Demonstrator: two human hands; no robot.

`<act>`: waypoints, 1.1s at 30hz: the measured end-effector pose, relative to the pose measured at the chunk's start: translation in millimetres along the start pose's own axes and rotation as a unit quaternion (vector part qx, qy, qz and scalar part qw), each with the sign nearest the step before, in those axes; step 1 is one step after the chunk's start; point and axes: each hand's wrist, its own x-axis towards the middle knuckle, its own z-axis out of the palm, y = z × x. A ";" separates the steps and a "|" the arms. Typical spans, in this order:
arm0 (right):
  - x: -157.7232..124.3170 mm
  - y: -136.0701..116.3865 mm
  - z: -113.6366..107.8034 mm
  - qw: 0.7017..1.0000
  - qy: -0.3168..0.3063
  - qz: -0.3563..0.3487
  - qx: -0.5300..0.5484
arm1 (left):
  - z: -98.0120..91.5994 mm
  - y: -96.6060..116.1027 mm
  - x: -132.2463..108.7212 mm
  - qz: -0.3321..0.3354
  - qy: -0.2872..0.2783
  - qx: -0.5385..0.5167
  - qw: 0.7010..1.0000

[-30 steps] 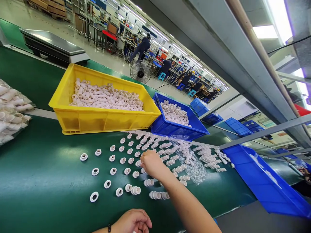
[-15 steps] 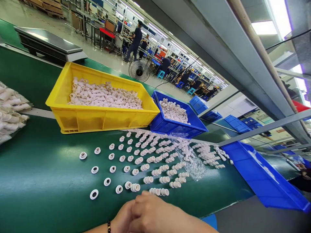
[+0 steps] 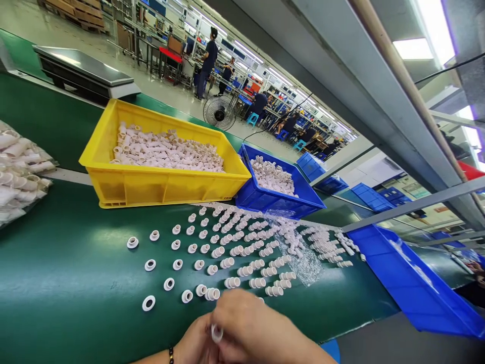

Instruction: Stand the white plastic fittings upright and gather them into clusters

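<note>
Surface: green belt (image 3: pixel 76 293), bearing rows of white fittings (image 3: pixel 227 253), a yellow bin (image 3: pixel 151 187) and a blue bin (image 3: pixel 280 205), both filled with similar parts. Bagged parts (image 3: pixel 18 172) lie at the left edge.
Room: factory hall with a floor fan (image 3: pixel 220 112) and distant workers.
Hands: left hand (image 3: pixel 195 344) and right hand (image 3: pixel 261 331) meet at the near edge, fingers curled, pinching a white ring (image 3: pixel 216 332) between them.
Change: a second ago the right hand reached over the rows; half a second ago the joined hands showed no ring.
</note>
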 end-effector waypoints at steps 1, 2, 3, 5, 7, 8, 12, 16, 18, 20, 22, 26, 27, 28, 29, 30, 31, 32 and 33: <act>-3.5 5.8 -6.8 0.998 0.039 0.042 0.004 | 0.5 -0.5 0.7 -0.007 -0.006 0.006 1.000; -5.6 12.6 -11.5 0.994 0.076 0.083 0.002 | 1.0 -0.8 1.2 -0.013 -0.010 0.011 1.000; -5.9 19.7 -14.0 0.988 0.107 0.114 -0.007 | 1.3 -0.9 1.5 -0.016 -0.015 0.018 1.000; -1.4 32.8 -13.0 0.979 0.133 0.149 -0.037 | 1.0 -1.1 2.3 -0.014 -0.027 0.031 0.999; 7.8 41.7 -7.7 0.978 0.122 0.154 -0.067 | -0.4 -2.0 3.8 0.000 -0.031 0.044 0.999; 12.9 44.3 -4.8 0.979 0.112 0.151 -0.079 | -1.3 -2.7 4.7 0.005 -0.030 0.053 0.998; 29.5 47.0 2.7 0.981 0.082 0.132 -0.113 | -3.2 -4.9 7.7 0.013 -0.016 0.079 0.997; 36.8 50.5 6.9 0.982 0.064 0.129 -0.125 | 0.4 -2.9 6.1 0.014 0.002 0.101 0.995; 39.3 53.7 10.0 0.984 0.058 0.118 -0.122 | 3.0 -1.2 4.8 0.020 0.012 0.103 0.994; 41.7 56.8 14.0 0.986 0.052 0.108 -0.120 | 4.7 0.0 3.7 0.017 0.017 0.103 0.994; 44.0 59.1 18.2 0.986 0.050 0.102 -0.123 | 5.2 0.2 2.9 0.005 0.018 0.100 0.995; 45.3 59.7 23.4 0.984 0.050 0.102 -0.140 | 2.5 -1.8 2.3 0.001 0.019 0.104 0.994; 44.2 58.5 23.1 0.983 0.051 0.107 -0.142 | 1.3 -2.5 2.6 0.005 0.015 0.109 0.994; 42.1 56.4 22.1 0.982 0.054 0.114 -0.143 | 0.0 -3.2 3.2 0.009 0.012 0.112 0.994; 39.1 53.5 20.4 0.981 0.060 0.124 -0.140 | -1.3 -3.8 4.1 0.016 0.008 0.115 0.993; 35.1 49.6 18.0 0.979 0.069 0.135 -0.133 | -2.6 -4.3 5.0 0.022 0.005 0.117 0.993; 30.4 44.9 15.2 0.978 0.081 0.146 -0.124 | -3.7 -4.7 6.1 0.027 0.003 0.120 0.992; 25.2 39.5 12.4 0.977 0.093 0.158 -0.112 | -4.7 -5.1 7.2 0.030 0.002 0.124 0.992; 20.0 33.6 9.8 0.976 0.102 0.167 -0.099 | -5.4 -5.6 8.3 0.033 0.001 0.125 0.992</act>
